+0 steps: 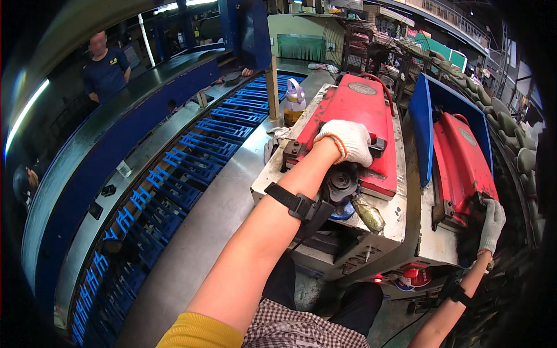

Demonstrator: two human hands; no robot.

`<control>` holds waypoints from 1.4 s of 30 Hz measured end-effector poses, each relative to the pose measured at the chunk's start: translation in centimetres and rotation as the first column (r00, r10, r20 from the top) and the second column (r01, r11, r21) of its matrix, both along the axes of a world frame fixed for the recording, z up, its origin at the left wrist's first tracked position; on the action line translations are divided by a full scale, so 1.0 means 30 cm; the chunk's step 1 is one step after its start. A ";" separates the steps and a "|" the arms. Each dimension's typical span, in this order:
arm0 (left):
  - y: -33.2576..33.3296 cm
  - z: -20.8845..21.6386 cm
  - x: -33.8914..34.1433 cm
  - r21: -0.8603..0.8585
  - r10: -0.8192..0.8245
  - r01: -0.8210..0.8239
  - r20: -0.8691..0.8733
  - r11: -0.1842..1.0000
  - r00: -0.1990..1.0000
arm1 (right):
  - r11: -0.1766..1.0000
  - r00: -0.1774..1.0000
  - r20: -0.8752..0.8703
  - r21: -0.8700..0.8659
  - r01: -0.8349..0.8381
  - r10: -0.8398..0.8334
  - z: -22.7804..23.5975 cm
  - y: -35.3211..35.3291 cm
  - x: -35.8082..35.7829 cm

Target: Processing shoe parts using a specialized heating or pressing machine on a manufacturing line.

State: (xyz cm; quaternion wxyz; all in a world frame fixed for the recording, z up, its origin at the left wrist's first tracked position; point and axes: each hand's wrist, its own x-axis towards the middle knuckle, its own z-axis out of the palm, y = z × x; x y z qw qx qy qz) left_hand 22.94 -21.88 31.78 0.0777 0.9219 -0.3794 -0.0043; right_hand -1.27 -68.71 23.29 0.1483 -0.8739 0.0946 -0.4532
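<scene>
We judge the red lid [366, 104] at upper centre and its red twin [458, 149] at right lowered, remaining work hidden, our left hand [346, 141] curled round a black handle [378, 147], our right hand [492, 225] unclear in grip.

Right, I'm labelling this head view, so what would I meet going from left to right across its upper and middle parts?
Person in a dark shirt → wooden post → bottle with a looped handle → gloved left hand → blue guard → gloved right hand.
</scene>
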 end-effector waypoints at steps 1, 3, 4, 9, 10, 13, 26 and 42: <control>0.001 0.001 -0.001 0.003 0.001 -0.001 0.004 1.000 1.000 | 1.000 1.000 -0.006 -0.015 0.004 -0.004 0.000 -0.002 0.001; 0.002 0.003 -0.002 0.002 0.001 -0.001 0.000 1.000 1.000 | 1.000 1.000 -0.004 -0.010 0.002 -0.002 -0.002 -0.004 0.002; 0.001 0.004 -0.003 0.002 0.000 0.000 -0.004 1.000 1.000 | 1.000 1.000 -0.003 -0.005 0.002 -0.002 -0.002 -0.004 0.001; 0.003 0.007 -0.005 0.012 0.002 -0.002 -0.007 1.000 1.000 | 1.000 1.000 -0.011 -0.016 0.008 -0.008 0.004 0.008 0.001; 0.004 0.008 -0.004 0.013 0.001 -0.001 -0.008 1.000 1.000 | 1.000 1.000 -0.006 -0.010 0.004 -0.004 0.005 0.009 0.001; 0.004 0.009 -0.006 0.013 0.001 -0.001 -0.012 1.000 1.000 | 1.000 1.000 -0.010 -0.005 0.006 -0.006 0.005 0.008 0.001; 0.006 0.010 -0.013 0.010 0.012 -0.012 -0.008 1.000 1.000 | 0.999 1.000 -0.022 -0.041 0.013 -0.014 0.003 0.002 -0.001; 0.003 -0.005 0.002 -0.007 0.008 -0.008 0.023 1.000 1.000 | 1.000 1.000 -0.001 0.011 -0.024 0.024 -0.015 -0.021 0.010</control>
